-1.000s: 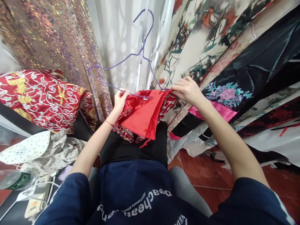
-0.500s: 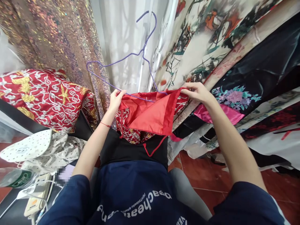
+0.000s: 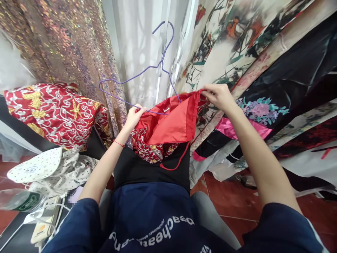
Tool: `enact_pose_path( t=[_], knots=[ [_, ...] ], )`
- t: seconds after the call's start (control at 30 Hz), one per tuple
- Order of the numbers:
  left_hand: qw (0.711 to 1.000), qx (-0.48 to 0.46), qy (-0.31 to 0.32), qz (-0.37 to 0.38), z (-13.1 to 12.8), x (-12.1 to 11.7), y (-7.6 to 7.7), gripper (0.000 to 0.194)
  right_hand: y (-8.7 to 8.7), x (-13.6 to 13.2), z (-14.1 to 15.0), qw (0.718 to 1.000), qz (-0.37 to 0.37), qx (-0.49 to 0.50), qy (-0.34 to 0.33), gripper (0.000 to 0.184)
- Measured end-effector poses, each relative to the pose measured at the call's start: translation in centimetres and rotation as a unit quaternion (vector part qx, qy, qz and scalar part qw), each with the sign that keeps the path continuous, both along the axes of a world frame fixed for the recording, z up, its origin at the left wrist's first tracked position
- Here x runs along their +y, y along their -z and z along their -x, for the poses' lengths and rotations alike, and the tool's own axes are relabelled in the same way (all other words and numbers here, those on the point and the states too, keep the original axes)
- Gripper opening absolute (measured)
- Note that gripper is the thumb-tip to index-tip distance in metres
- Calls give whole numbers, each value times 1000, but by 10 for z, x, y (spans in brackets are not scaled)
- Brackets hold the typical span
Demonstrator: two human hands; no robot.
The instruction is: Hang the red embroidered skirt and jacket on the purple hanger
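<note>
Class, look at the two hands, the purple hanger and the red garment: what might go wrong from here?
The red garment is pinched at its edge by the left hand and right hand, so it may sag if either grip loosens.
One arm of the purple hanger dips into the garment's opening; its wire could snag the lining.
The red cord dangles loose and might catch or tangle.

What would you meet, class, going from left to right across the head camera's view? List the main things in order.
Red embroidered cloth → left hand → red-lined garment → right hand → flower embroidery on black fabric → thin red strip
</note>
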State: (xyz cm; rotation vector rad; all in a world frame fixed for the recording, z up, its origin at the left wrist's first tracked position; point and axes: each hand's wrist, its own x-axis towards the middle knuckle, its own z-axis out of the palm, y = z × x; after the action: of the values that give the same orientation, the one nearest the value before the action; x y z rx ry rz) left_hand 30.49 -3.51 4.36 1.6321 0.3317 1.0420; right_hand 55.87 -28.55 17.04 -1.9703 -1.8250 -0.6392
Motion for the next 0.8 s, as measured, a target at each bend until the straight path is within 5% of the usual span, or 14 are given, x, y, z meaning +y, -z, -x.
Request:
enact_pose_path(
  t=[0.1, 0.27, 0.5, 0.6, 0.67, 0.8],
  knots=[
    [1000, -12, 2, 4, 1, -8, 6, 29, -4, 30, 28, 996, -66, 46, -43, 27],
    [999, -32, -9, -1, 7, -9, 11, 29, 6, 63, 56, 980, -24, 143, -138, 25],
    [998, 27, -7, -64, 12, 3, 2, 39, 22, 76, 67, 956, -45, 250, -145, 36],
    [989, 105, -71, -82, 26, 11, 12, 41, 25, 77, 66, 961, -52, 237, -133, 36],
    [965, 193, -146, -98, 40, 18, 22, 53, 26, 77, 65, 963, -51, 230, -127, 34],
    [872, 431, -217, -80, 65, 31, 37, 86, 27, 78, 64, 970, -42, 209, -117, 32]
  ],
)
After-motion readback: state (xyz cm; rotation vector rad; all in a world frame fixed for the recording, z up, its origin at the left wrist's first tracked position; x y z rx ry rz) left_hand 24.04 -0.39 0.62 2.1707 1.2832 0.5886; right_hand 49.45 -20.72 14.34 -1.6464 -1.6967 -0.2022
